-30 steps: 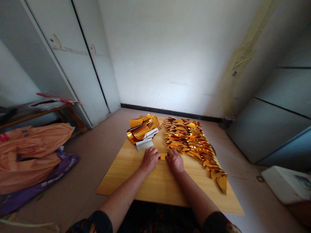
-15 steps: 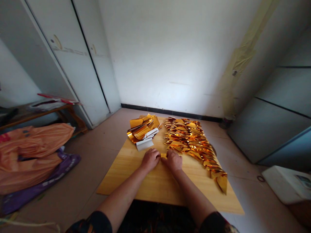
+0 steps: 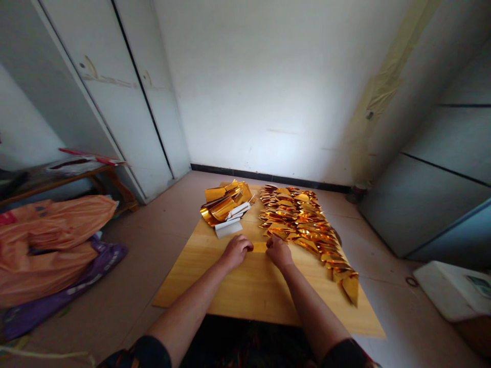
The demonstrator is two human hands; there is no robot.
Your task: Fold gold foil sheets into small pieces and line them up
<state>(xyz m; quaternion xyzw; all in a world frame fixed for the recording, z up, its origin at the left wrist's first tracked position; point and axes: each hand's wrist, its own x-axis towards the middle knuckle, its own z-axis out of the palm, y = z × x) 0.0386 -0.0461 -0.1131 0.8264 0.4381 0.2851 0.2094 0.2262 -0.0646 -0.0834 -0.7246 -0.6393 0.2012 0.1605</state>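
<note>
A small piece of gold foil paper [image 3: 260, 247] lies stretched between my hands over the wooden board. At its left end, my left hand [image 3: 238, 249] is closed on the paper. My right hand [image 3: 279, 252] is closed on the other end, fingers curled and partly hiding it. Just beyond my left hand is a loose heap of gold foil sheets [image 3: 226, 202], some showing their white backs [image 3: 229, 228]. Rows of folded gold foil pieces [image 3: 303, 217] overlap along the board's right side, beyond and beside my right hand.
The wooden board [image 3: 192, 276] stands low over a tiled floor. Orange and purple bags [image 3: 53, 245] lie at the left by a wooden bench [image 3: 115, 179]. A white box [image 3: 452, 289] sits at the right. Grey cabinets [image 3: 111, 92] and a white wall rise behind.
My right hand has moved a little to the right, away from my left hand. More of the gold foil paper shows between them.
</note>
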